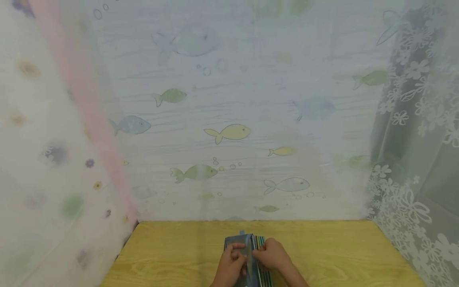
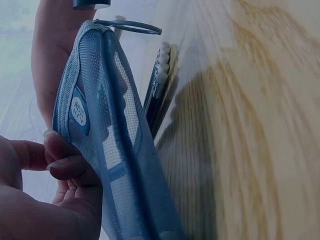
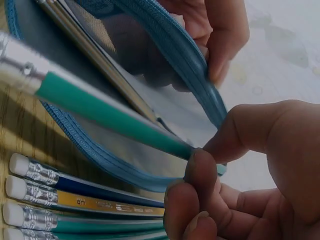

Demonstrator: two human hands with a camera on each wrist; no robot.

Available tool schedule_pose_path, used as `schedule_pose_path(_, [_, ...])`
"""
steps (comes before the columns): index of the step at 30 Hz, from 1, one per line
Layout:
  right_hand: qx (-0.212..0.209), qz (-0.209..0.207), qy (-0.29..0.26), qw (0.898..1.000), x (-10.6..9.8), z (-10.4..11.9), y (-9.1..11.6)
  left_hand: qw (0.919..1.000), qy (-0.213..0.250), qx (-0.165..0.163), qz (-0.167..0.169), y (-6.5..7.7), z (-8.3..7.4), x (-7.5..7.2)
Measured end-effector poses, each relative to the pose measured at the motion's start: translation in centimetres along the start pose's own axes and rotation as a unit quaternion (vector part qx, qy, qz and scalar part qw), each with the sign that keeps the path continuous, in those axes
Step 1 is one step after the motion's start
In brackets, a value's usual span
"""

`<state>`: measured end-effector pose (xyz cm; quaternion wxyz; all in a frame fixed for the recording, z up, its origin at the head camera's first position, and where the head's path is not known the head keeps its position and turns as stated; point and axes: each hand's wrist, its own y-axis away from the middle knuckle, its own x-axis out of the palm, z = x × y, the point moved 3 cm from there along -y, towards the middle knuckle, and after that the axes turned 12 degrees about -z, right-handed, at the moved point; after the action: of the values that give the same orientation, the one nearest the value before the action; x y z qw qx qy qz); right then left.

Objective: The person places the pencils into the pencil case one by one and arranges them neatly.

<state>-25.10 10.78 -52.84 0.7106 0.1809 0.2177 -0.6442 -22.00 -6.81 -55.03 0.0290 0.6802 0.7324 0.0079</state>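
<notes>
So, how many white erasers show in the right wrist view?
4 erasers: one each on the navy pencil, yellow pencil and two green pencils beside the pouch; others may be hidden.

The worktop is yellowish wood with wavy, darker grain. A blue zippered mesh pouch rests on it, and just beside the pouch, on its right, lies a row of white-tipped pencils in navy, yellow and green.

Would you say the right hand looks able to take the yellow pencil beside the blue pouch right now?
Probably not while its fingers are occupied: the right hand pinches a green pencil, though the yellow pencil lies close by, outside the blue pouch.
</notes>
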Motion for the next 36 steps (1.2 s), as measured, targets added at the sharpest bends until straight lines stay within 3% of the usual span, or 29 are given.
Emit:
schedule_pose_path(14, [0.017,0.0,-0.013,1.0,0.8,0.2,-0.4,0.9999,0.002,-0.012,0.003,0.2,-0.3,0.1])
schedule_pose_path(25, [0.057,0.012,-0.035,0.998,0.9,0.4,-0.8,0.9998,0.009,-0.016,0.003,0.2,-0.5,0.0])
schedule_pose_path(27, [0.059,0.021,-0.032,0.998,1.4,-0.6,-1.5,0.9998,0.006,-0.016,0.002,0.1,-0.5,0.0])
schedule_pose_path(33, [0.067,0.057,-0.076,0.993,3.8,-6.1,-4.8,0.9999,0.007,-0.015,0.003,0.0,-0.3,0.0])
schedule_pose_path(36, [0.054,0.059,-0.084,0.993,3.8,-6.1,-4.7,0.9998,0.009,-0.017,0.002,0.0,-0.2,0.0])
